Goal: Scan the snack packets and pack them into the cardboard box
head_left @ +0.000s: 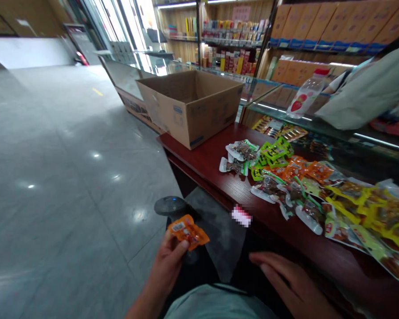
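My left hand [171,254] is closed on a small orange snack packet [197,238], its barcode label facing up, held over my lap. Nothing is in my right hand [287,279], which hovers with fingers stretched out by the edge of the dark red table [209,168]. On that table lie orange snack packets [295,167] among green packets [275,152]. Clear vacuum packs of brown food [242,150] lie beside them. Larger yellow-edged packs [372,201] are heaped at the right.
An open cardboard box [213,113] stands at the table's far end. Behind run a glass counter [262,91] with a strawberry-print bottle [306,97] and stocked shelves. Another person's sleeve [369,84] reaches over the counter. A dark rounded device [169,205] with a blue light is near my left hand.
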The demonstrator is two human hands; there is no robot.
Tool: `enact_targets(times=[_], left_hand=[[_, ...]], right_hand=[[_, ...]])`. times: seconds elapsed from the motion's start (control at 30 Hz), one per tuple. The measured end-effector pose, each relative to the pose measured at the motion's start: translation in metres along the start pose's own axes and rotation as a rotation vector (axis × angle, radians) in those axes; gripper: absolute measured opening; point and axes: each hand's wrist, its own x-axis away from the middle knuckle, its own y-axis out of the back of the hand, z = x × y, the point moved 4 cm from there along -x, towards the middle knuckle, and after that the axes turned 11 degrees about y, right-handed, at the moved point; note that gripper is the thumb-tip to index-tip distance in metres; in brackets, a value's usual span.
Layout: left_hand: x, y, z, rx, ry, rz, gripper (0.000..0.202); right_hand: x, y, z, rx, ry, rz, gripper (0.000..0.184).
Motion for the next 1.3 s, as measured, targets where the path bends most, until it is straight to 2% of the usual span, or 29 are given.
enact_targets(times=[0.1, 0.2, 0.33, 0.4, 0.5, 0.6, 0.7, 0.8, 0.9, 0.97, 1.07, 1.3], left_hand=[[0.018, -0.007, 0.008, -0.059, 0.022, 0.14, 0.046], [0.025, -0.017, 0.004, -0.096, 0.022, 0.25, 0.042], [0.026, -0.034, 0.005, -0.09, 0.053, 0.349, 0.036], [0.024, -0.043, 0.011, -0.078, 0.114, 0.423, 0.036], [0.02, -0.052, 0.019, -0.077, 0.207, 0.524, 0.037], [0.014, -0.047, 0.013, -0.11, 0.256, 0.565, 0.037], [0.003, -0.031, -0.009, -0.144, 0.218, 0.48, 0.045], [-0.013, -0.013, -0.038, -0.192, 0.136, 0.315, 0.051], [-0.03, -0.005, -0.061, -0.275, 0.007, 0.143, 0.046], [-0.038, -0.006, -0.07, -0.326, -0.085, 0.049, 0.041], [-0.045, -0.015, -0.072, -0.362, -0.155, -0.043, 0.04], [-0.054, -0.037, -0.066, -0.362, -0.145, -0.072, 0.046]], right_hand=[[-0.074, -0.049, 0.033, -0.559, 0.015, 0.116, 0.047], [-0.11, -0.083, 0.045, -0.734, 0.003, 0.273, 0.053], [-0.115, -0.101, 0.037, -0.849, -0.064, 0.331, 0.062], [-0.112, -0.105, 0.035, -0.886, -0.093, 0.338, 0.059], [-0.11, -0.105, 0.032, -0.9, -0.14, 0.267, 0.048], [-0.108, -0.094, 0.027, -0.882, -0.153, 0.131, 0.047], [-0.103, -0.073, 0.024, -0.841, -0.135, 0.008, 0.046], [-0.097, -0.054, 0.028, -0.806, -0.137, -0.065, 0.045], [-0.092, -0.047, 0.035, -0.8, -0.147, -0.117, 0.045], [-0.091, -0.048, 0.039, -0.759, -0.144, -0.12, 0.045], [-0.087, -0.05, 0.042, -0.663, -0.118, -0.106, 0.047], [-0.078, -0.041, 0.063, -0.601, -0.092, -0.112, 0.052]])
